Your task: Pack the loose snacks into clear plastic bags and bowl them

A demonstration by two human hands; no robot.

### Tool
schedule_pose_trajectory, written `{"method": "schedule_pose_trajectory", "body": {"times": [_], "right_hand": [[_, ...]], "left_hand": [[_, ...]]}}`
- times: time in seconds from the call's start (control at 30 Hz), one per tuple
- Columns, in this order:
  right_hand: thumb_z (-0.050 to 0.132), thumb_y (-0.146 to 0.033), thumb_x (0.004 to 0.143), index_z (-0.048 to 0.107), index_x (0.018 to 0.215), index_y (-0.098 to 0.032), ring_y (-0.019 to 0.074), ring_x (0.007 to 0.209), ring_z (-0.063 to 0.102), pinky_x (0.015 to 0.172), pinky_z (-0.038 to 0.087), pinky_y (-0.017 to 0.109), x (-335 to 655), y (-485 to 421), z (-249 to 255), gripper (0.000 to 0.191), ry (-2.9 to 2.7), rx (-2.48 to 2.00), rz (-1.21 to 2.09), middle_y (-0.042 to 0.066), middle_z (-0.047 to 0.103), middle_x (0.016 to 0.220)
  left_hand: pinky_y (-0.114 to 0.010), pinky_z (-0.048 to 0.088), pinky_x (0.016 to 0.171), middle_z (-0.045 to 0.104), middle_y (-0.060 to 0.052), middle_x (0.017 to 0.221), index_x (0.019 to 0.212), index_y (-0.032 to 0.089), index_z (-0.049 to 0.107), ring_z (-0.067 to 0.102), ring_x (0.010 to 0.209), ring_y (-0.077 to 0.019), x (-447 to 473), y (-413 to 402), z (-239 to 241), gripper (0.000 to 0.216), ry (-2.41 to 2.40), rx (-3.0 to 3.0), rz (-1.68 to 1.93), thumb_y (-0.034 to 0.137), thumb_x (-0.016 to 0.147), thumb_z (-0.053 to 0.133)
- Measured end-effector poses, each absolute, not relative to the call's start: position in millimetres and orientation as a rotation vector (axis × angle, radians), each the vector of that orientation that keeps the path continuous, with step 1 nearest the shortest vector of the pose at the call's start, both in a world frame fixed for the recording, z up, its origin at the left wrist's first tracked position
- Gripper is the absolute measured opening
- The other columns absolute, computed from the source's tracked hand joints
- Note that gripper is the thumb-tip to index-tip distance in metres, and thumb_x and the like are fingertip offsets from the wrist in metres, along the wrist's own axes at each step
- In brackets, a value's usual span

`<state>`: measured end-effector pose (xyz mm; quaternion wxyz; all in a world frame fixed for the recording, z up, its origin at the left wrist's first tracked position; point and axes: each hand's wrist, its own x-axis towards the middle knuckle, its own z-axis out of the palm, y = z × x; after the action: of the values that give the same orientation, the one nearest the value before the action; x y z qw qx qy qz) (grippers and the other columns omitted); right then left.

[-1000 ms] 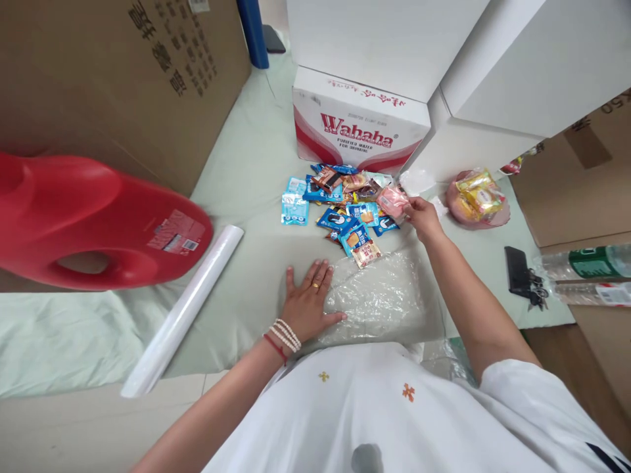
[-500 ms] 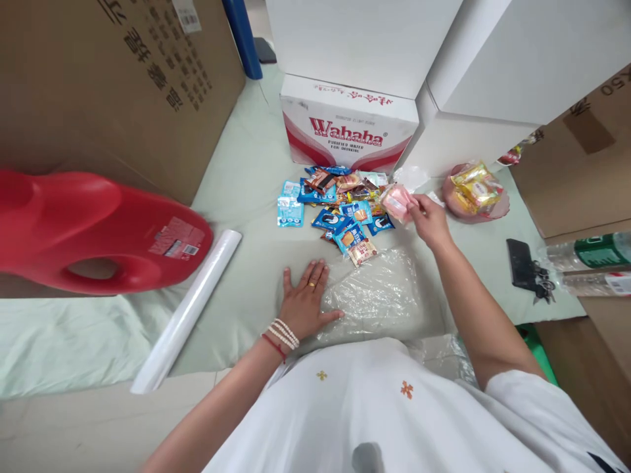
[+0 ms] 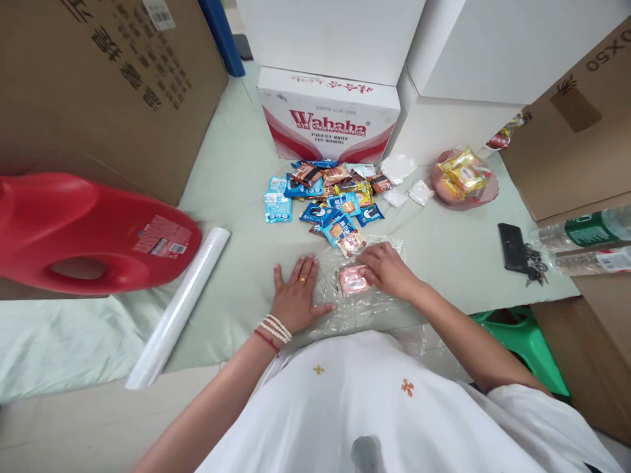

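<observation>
My left hand [image 3: 296, 301] lies flat with its fingers spread, touching the left edge of a clear plastic sheet [image 3: 340, 316]. A pink snack packet [image 3: 353, 280] rests on that sheet, and the bent fingers of my right hand [image 3: 390, 270] grip its right edge; the fingertips are partly hidden. Just beyond is a pile of small wrapped snacks [image 3: 340, 226] in blue, brown, yellow and cream. Several crumpled white, see-through packets [image 3: 398, 168] sit to the right of the pile.
A white-and-red Wahaha carton [image 3: 330, 121] stands behind the pile. A pink bowl [image 3: 486, 196] holds yellow packets at right, near a black phone-like object [image 3: 513, 248], keys [image 3: 536, 268] and bottles [image 3: 591, 230]. At left are a red jug [image 3: 113, 230] and a white plastic roll [image 3: 180, 305].
My right hand has brought the pink snack packet from beside the pile down onto the clear plastic sheet. My left hand stays flat in its place. The view has shifted slightly.
</observation>
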<state>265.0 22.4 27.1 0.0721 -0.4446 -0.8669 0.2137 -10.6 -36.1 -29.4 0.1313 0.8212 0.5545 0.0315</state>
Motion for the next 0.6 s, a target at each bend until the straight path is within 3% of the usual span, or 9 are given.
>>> {"method": "schedule_pose_trajectory", "body": {"times": [0.13,0.27,0.5,0.6], "right_hand": [[0.074,-0.048,0.09,0.057,0.145,-0.02,0.037,0.142,0.036,0.118,0.027,0.055,263,10,29,0.064,-2.753,-1.157,0.533,0.015,0.06,0.143],[0.073,-0.038,0.092,0.057,0.145,-0.019,0.0342,0.137,0.043,0.116,0.031,0.052,260,3,20,0.058,-2.755,-1.205,0.52,0.014,0.063,0.137],[0.073,-0.041,0.092,0.054,0.149,-0.019,0.0352,0.138,0.043,0.116,0.032,0.056,266,0,14,0.064,-2.7,-1.275,0.538,0.017,0.058,0.143],[0.064,-0.052,0.097,0.048,0.154,-0.022,0.0338,0.144,0.039,0.12,0.03,0.056,284,-14,24,0.066,-2.616,-1.146,0.576,0.016,0.052,0.152]], "left_hand": [[-0.078,-0.001,0.12,0.026,-0.024,0.169,0.165,0.013,0.026,0.024,0.157,-0.0456,-10,-36,-30,0.103,1.624,2.382,0.067,0.071,0.086,0.059],[-0.078,-0.003,0.12,0.025,-0.024,0.17,0.165,0.013,0.024,0.024,0.157,-0.0447,-10,-35,-31,0.103,1.634,2.381,0.056,0.071,0.087,0.057],[-0.075,0.002,0.122,0.021,-0.027,0.17,0.165,0.01,0.025,0.02,0.158,-0.0461,-12,-40,-32,0.111,1.708,2.364,0.205,0.074,0.082,0.061],[-0.073,-0.002,0.122,0.027,-0.026,0.169,0.16,0.015,0.039,0.013,0.16,-0.046,-19,-51,-32,0.101,1.739,2.437,0.423,0.071,0.081,0.067]]}}
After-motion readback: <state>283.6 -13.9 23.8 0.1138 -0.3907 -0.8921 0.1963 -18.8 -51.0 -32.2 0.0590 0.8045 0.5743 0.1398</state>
